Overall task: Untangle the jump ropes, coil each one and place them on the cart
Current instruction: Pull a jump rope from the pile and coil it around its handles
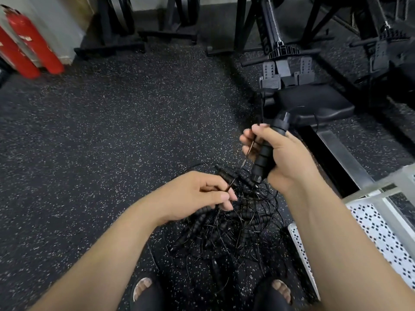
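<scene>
The ropes (235, 225) lay as one black tangle of thin cords and ribbed foam handles on the speckled floor (112, 131), just beside the white perforated cart's (381, 221) left edge. The right hand (285, 158) gripped one tilted handle (265, 153) and pinched a cord (248, 151); the left hand (195, 194) pinched that cord lower down. Labels on the red extinguishers (29, 46) were too blurred to read.

— State of the left hand (197, 194)?
— Over the tangle (224, 227), palm down, pinching a thin cord (232, 182) between thumb and fingertips.
— And the right hand (278, 158)?
— Higher, up and right of the tangle, wrapped round a black handle (266, 153), fingertips nipping the cord too. Bare forearms (112, 243) reaching forward.
</scene>
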{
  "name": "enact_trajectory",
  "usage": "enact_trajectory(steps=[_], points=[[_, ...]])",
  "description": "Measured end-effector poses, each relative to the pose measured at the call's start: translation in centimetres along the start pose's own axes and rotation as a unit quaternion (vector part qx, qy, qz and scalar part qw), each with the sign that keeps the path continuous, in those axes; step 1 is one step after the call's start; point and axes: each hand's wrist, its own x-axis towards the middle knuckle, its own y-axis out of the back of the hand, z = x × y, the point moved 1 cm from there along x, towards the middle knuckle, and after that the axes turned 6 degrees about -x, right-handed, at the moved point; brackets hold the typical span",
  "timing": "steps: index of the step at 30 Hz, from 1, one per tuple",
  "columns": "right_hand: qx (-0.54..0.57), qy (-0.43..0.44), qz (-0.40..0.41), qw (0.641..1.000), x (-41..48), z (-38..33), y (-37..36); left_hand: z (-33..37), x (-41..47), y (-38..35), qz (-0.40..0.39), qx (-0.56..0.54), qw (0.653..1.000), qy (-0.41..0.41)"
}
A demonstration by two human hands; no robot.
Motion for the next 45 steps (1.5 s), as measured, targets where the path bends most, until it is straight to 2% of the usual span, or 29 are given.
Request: enact_trajectory(steps=[5, 8, 11, 15, 20, 24, 27, 30, 32, 35, 39, 42, 45], points=[[-0.042, -0.051, -0.052, 0.996, 0.8, 2.1, -0.7, 0.5, -0.5, 1.1, 0.023, -0.061, 0.997, -0.047], [-0.142, -0.066, -0.107, 0.982, 0.5, 3.3, -1.1, 0.6, -0.8, 1.7, 0.050, -0.101, 0.990, -0.079], [-0.273, -0.068, -0.185, 0.942, 0.2, 4.4, -1.1, 0.7, -1.0, 2.6, 0.083, -0.153, 0.979, -0.107], [-0.423, -0.067, -0.287, 0.857, -0.6, 5.4, -1.8, 0.4, -1.1, 4.0, 0.149, -0.225, 0.952, -0.142], [-0.471, -0.068, -0.311, 0.823, -1.4, 6.7, -2.2, -0.1, -0.9, 5.4, 0.219, -0.319, 0.908, -0.161], [-0.486, -0.070, -0.298, 0.819, -1.8, 7.1, -2.7, -0.8, -0.5, 6.5, 0.282, -0.391, 0.862, -0.160], [-0.460, -0.080, -0.330, 0.820, -2.3, 6.8, -3.3, -1.7, -0.1, 7.1, 0.331, -0.414, 0.836, -0.141], [-0.463, -0.055, -0.363, 0.806, -2.7, 5.8, -3.5, -2.8, 0.5, 7.5, 0.382, -0.417, 0.818, -0.108], [-0.452, -0.046, -0.379, 0.806, -3.1, 4.8, -3.6, -3.8, 1.0, 7.6, 0.400, -0.404, 0.819, -0.078], [-0.419, -0.036, -0.393, 0.817, -3.5, 3.2, -3.4, -5.2, 1.7, 7.2, 0.392, -0.363, 0.845, -0.012], [-0.317, -0.025, -0.366, 0.875, -3.6, 1.1, -2.8, -5.8, 2.8, 5.6, 0.340, -0.296, 0.890, 0.065], [-0.227, -0.006, -0.334, 0.915, -3.7, 0.0, -2.5, -4.9, 3.3, 3.7, 0.314, -0.235, 0.917, 0.071], [-0.156, 0.005, -0.295, 0.943, -3.4, -0.7, -2.1, -3.5, 3.1, 1.4, 0.244, -0.186, 0.949, 0.069]])
